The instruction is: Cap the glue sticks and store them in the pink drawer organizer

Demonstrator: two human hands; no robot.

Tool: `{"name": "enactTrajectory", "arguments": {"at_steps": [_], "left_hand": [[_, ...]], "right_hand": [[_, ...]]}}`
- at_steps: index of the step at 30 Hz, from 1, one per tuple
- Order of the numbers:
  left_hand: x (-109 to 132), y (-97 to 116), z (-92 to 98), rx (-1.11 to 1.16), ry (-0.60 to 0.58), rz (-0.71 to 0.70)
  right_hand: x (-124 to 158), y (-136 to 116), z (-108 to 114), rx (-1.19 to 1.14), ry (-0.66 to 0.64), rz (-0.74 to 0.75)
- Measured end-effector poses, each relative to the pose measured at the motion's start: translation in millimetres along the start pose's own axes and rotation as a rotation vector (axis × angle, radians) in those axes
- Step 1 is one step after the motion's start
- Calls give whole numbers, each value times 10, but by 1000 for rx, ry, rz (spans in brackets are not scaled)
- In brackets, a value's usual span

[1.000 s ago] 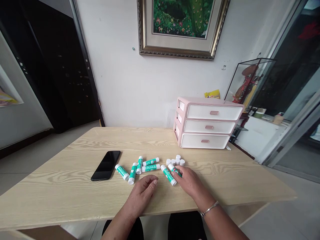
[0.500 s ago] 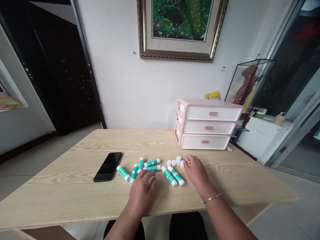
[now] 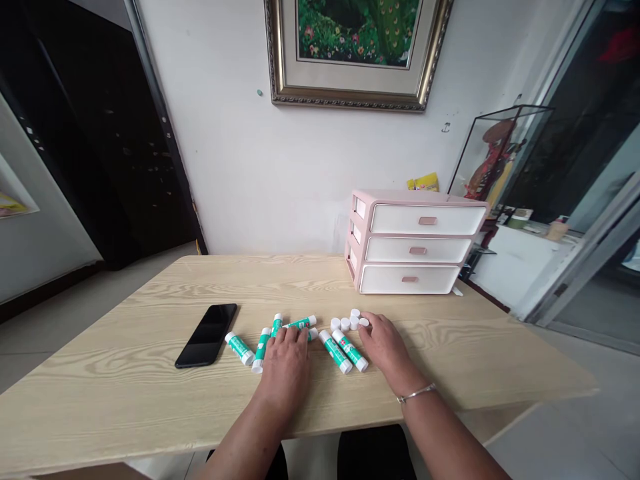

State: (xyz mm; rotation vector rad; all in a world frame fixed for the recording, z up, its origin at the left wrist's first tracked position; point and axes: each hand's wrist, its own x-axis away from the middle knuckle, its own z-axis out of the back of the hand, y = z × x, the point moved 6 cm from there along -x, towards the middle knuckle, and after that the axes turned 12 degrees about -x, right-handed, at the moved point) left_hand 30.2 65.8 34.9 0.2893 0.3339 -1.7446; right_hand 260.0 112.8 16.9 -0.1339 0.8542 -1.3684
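Palm down, my left hand (image 3: 287, 370) rests on the table with its fingers stretched over the middle of a group of green-and-white glue sticks (image 3: 261, 347), partly covering them. One glue stick (image 3: 239, 348) lies left of it, and two side by side, including this glue stick (image 3: 350, 350), lie to its right. Several small white caps (image 3: 345, 324) are clustered behind that pair. My right hand (image 3: 384, 343), with a silver bracelet at the wrist, has its thumb and forefinger around the rightmost white cap (image 3: 364, 323).
A black phone (image 3: 207, 335) lies on the wooden table (image 3: 125, 393), left of the glue sticks. At the back right stands a pink and white three-drawer box (image 3: 415, 250) with a yellow packet (image 3: 424, 182) behind its top. A framed picture (image 3: 350, 97) hangs on the wall.
My left hand has moved forward, its fingers now reaching further over the glue sticks. My right hand's fingers have closed in on the rightmost cap. The view has shifted slightly.
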Motion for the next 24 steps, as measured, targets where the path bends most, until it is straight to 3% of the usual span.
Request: {"name": "enactTrajectory", "arguments": {"at_steps": [9, 15, 19, 24], "left_hand": [[-63, 21, -107, 31, -42, 7], [-69, 62, -131, 21, -88, 45], [-23, -37, -132, 273, -13, 89], [64, -107, -64, 674, 45, -13]], "right_hand": [[46, -1, -12, -16, 6, 4], [62, -37, 108, -240, 139, -14], [98, -185, 207, -439, 206, 76], [164, -556, 176, -638, 141, 181]]}}
